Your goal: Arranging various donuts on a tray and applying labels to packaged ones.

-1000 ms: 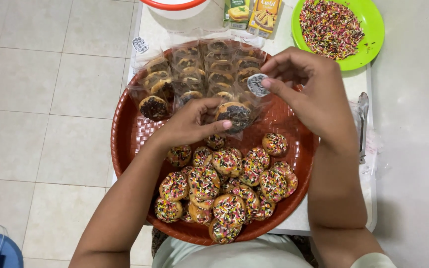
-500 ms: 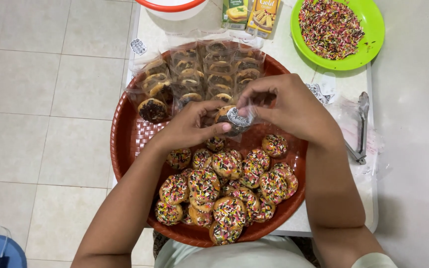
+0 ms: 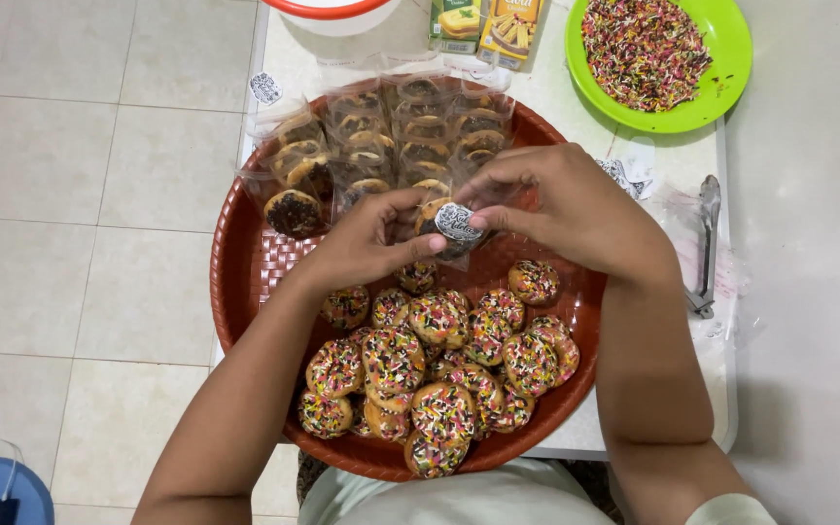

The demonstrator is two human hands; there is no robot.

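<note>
Both hands pinch one clear-wrapped sprinkled doughnut (image 3: 437, 226) with a round sticker. The left hand (image 3: 367, 243) and right hand (image 3: 576, 209) hold it above the round red woven tray (image 3: 245, 282).

One round red woven plastic tray (image 3: 245, 282), one bright green plastic plate (image 3: 731, 58) of sprinkles, two small printed cardboard boxes (image 3: 483, 24), one pair of metal tongs (image 3: 707, 243), roughly twenty sprinkle-topped doughnuts (image 3: 439, 360), two hands
</note>
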